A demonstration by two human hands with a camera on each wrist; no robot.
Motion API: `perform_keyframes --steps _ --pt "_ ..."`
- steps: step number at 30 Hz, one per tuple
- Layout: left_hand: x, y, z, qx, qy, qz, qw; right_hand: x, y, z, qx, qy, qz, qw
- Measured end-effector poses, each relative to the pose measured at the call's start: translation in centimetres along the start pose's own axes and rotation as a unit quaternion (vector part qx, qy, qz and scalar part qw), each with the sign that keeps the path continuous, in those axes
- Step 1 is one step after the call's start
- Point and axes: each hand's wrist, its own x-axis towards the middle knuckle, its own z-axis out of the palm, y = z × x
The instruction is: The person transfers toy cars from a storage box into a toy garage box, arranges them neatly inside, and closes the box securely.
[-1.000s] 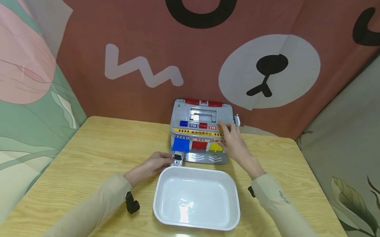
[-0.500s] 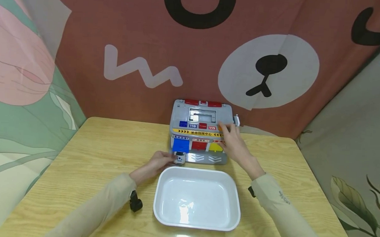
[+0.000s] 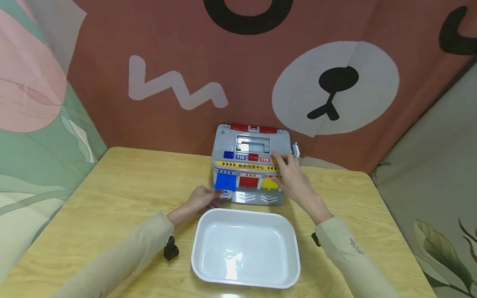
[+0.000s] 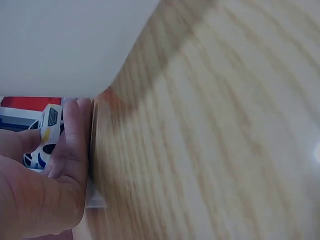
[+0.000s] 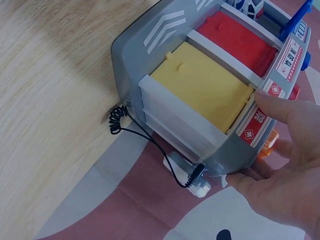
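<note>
My left hand (image 3: 199,200) pinches a small white toy police car (image 3: 226,195) between thumb and fingers, as the left wrist view also shows. The car is at the blue door (image 3: 225,182) of a grey toy garage (image 3: 225,144), its far part hidden under that door. In the right wrist view the blue door (image 5: 298,20) stands swung up and outward. My right hand (image 3: 296,181) grips the garage's upper front edge at the right, thumb on the front, fingers over the top. The red door (image 5: 237,40) and yellow door (image 5: 202,85) are down.
A white plastic basin (image 3: 246,250) stands right in front of the garage, close to my left hand. A white toy handset (image 5: 192,180) on a coiled black cord (image 5: 118,120) hangs at the garage's right side. A printed curtain (image 3: 176,133) closes off the table's back.
My left hand has pushed the police car forward, further under the raised blue door, and its front end has tipped up and down on the way. My right hand has kept its grip.
</note>
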Motion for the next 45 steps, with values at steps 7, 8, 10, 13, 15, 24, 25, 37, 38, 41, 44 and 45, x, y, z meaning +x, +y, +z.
perform_keyframes --steps 7,8,10,13,15,24,25,37,38,41,44,45 --pt "0.3 0.0 0.1 -0.051 -0.006 -0.003 0.9987 -0.1 0.2 0.2 0.009 -0.006 0.014 0.9998" --pt "0.4 0.0 0.1 -0.064 -0.009 -0.005 0.9979 -0.1 0.2 0.2 0.011 -0.006 0.014 0.9998" --pt "0.5 0.2 0.2 -0.088 -0.014 -0.010 0.9960 -0.1 0.3 0.2 0.010 -0.003 0.012 0.9999" --pt "0.5 0.5 0.1 -0.120 -0.032 -0.014 0.9922 0.0 0.3 0.1 -0.001 -0.001 0.005 1.0000" --pt "0.5 0.7 0.0 -0.139 -0.048 -0.010 0.9890 0.1 0.1 0.0 -0.015 -0.002 -0.005 0.9999" --pt "0.7 1.3 -0.9 -0.170 -0.091 -0.009 0.9813 0.9 -1.3 0.1 -0.076 -0.013 -0.050 0.9958" --pt "0.7 1.3 -0.9 -0.168 -0.092 -0.013 0.9815 1.0 -1.4 0.3 -0.084 -0.012 -0.058 0.9947" --pt "0.8 1.4 -0.8 -0.157 -0.094 -0.023 0.9829 1.0 -1.7 1.0 -0.089 -0.001 -0.062 0.9940" --pt "0.8 1.3 -0.8 -0.157 -0.097 -0.021 0.9827 1.0 -1.7 1.0 -0.088 0.000 -0.062 0.9942" --pt "0.6 1.3 -1.1 -0.152 -0.108 -0.015 0.9823 1.0 -1.6 1.0 -0.083 0.001 -0.060 0.9948" --pt "0.4 1.2 -1.7 -0.155 -0.117 -0.006 0.9811 1.0 -1.5 1.0 -0.079 0.003 -0.058 0.9952" --pt "0.3 1.2 -2.0 -0.157 -0.116 -0.006 0.9808 1.0 -1.5 1.0 -0.079 0.003 -0.057 0.9952"
